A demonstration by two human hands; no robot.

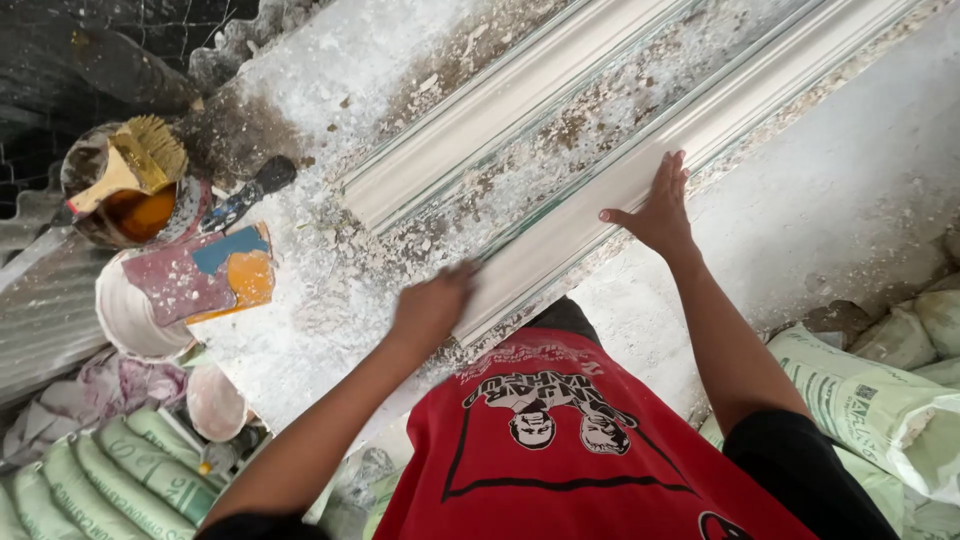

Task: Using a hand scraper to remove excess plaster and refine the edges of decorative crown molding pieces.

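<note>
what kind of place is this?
Likely a plaster moulding workshop. Both hands, left and right, rest on a long white cornice on a dust-caked bench. A can with a brush, a bowl and stacked sacks sit around it.

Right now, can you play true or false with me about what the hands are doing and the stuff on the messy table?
1. The right hand lies flat on the long white moulding. True.
2. The left hand holds the brush. False: the brush rests in a tin away from both hands; the left hand is at the near end of the moulding, blurred.
3. The table is dusted with white crumbs. True.
4. Green-printed sacks lie beside the table. True.
5. The white bowl sits on the moulding. False: it stands left of it, beside the tin.
</note>
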